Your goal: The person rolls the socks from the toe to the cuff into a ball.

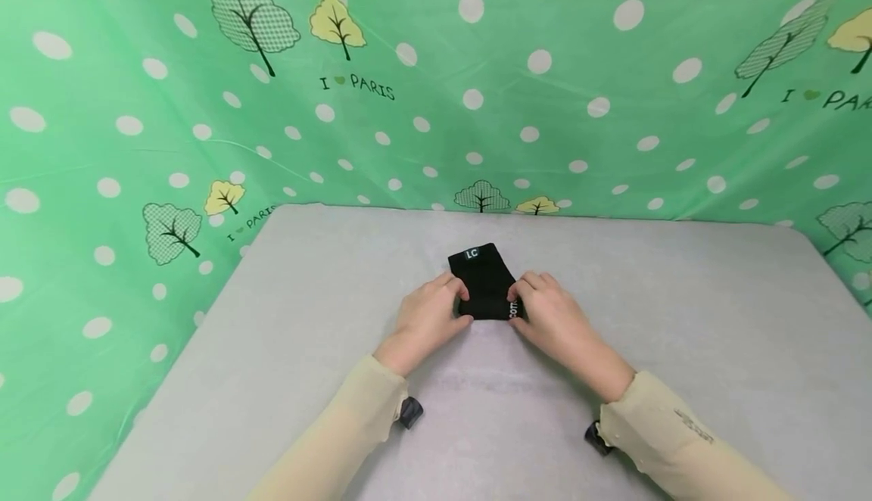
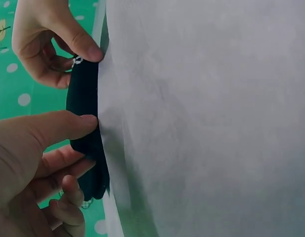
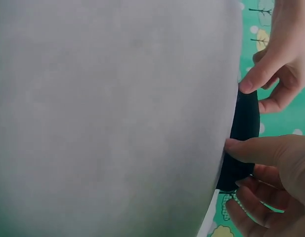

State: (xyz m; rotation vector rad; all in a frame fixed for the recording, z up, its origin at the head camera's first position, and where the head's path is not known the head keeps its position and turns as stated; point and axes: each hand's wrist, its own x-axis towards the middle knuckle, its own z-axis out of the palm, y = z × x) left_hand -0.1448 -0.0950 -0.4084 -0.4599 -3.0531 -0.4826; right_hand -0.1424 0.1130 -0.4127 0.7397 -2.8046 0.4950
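Left of the black cloth (image 1: 485,281), the left hand (image 1: 431,312) pinches its near corner, thumb on the near edge and fingers curled opposite. The cloth itself lies on the table (image 1: 341,289), its near edge seemingly turned into a thick band, with the LC label (image 1: 472,253) at its far end. Right of the cloth, the right hand (image 1: 553,321) pinches the other near corner beside white letters (image 1: 514,309). Folding or rolling from the near edge looks to be in hand; next probably calls for both hands turning the band evenly toward the cloth's far end.
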